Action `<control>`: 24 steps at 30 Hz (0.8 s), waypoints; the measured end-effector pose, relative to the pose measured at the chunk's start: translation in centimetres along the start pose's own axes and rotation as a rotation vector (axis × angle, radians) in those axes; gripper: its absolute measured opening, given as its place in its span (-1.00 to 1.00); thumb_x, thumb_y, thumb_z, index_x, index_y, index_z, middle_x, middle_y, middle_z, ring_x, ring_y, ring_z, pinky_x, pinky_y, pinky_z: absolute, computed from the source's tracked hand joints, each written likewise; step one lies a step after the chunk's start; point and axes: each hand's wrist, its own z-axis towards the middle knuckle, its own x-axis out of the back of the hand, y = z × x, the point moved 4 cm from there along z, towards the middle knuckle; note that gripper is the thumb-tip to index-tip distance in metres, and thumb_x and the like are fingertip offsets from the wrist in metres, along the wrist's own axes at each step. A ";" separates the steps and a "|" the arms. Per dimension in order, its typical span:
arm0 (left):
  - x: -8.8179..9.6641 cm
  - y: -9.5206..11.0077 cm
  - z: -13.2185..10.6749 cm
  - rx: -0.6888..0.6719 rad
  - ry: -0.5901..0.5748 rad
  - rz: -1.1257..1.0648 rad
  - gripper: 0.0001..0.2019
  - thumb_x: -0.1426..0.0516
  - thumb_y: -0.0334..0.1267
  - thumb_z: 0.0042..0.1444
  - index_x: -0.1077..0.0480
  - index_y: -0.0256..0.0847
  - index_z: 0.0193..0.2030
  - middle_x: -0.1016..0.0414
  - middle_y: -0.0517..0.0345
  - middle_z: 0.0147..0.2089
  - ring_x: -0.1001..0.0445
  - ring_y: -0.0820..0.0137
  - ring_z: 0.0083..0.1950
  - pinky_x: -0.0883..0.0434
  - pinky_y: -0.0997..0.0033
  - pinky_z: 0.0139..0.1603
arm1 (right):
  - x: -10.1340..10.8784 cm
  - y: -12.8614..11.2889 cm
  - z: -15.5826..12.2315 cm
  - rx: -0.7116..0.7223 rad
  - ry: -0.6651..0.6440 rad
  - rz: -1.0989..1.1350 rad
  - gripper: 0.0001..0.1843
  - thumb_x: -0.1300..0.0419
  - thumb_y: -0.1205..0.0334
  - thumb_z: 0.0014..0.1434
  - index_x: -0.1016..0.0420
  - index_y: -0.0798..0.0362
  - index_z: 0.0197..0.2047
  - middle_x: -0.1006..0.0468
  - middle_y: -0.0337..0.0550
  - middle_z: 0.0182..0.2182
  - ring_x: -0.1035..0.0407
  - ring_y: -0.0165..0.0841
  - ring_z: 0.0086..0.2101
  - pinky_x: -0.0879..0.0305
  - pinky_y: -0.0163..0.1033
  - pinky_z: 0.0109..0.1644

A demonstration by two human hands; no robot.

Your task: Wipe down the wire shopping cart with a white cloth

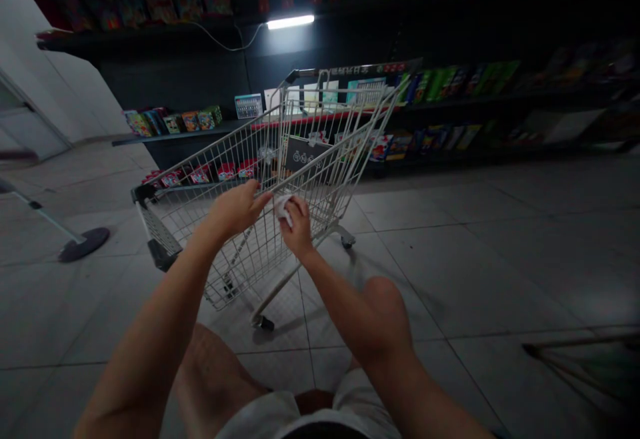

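A wire shopping cart (260, 242) stands in front of me, its side facing me. My left hand (236, 207) lies over the top rim of the near side; its thumb stretches along the rim and the other fingers curl over it, partly hidden. Just to its right, my right hand (299, 225) pinches a crumpled white cloth or tissue (283, 208) against the upper wires of that side. A dark sign panel (306, 155) with white markings hangs inside the basket. The cart's handle (370, 69) is on the far right end.
Behind the cart run dark shelves (185, 129) with boxed goods, lit by a tube lamp (291, 22). A post with a round base (84, 244) stands on the left. At the lower right lies a dim frame-like thing (575, 345). My bare knees flank the near cart wheel (263, 323).
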 end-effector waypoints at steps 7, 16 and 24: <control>-2.4 1.6 3.8 -0.035 -0.020 -0.018 -0.71 0.12 -0.21 0.32 -0.32 -0.27 -0.01 -0.54 -0.24 -0.11 -0.53 0.13 -0.10 -0.35 0.18 -0.08 | -4.0 3.0 -11.3 -0.184 -0.259 -0.134 -0.83 -0.13 0.36 0.07 -0.41 0.04 -0.21 -0.30 0.01 -0.05 -0.20 -0.19 0.02 -0.26 -0.03 0.16; -2.9 -0.8 4.6 -0.103 -0.186 -0.387 -0.83 0.06 -0.16 0.27 -0.27 -0.16 -0.18 -0.43 0.21 -0.49 -0.48 0.42 -0.43 -0.38 0.44 -0.35 | -1.4 4.1 -10.3 -0.238 -0.339 0.030 -0.78 -0.10 0.42 0.03 -0.44 0.06 -0.23 -0.38 -0.05 -0.17 -0.30 -0.25 -0.09 -0.31 -0.08 0.08; -3.4 -0.8 4.4 -0.066 -0.229 -0.513 -0.78 0.05 -0.10 0.26 -0.28 -0.17 -0.25 -0.45 0.16 -0.47 -0.48 0.41 -0.42 -0.39 0.44 -0.40 | -1.0 1.9 -0.6 -0.127 0.081 0.022 -0.63 -0.04 0.32 0.12 -0.32 0.07 0.03 -0.33 0.04 0.00 -0.23 -0.20 0.06 -0.21 0.00 0.21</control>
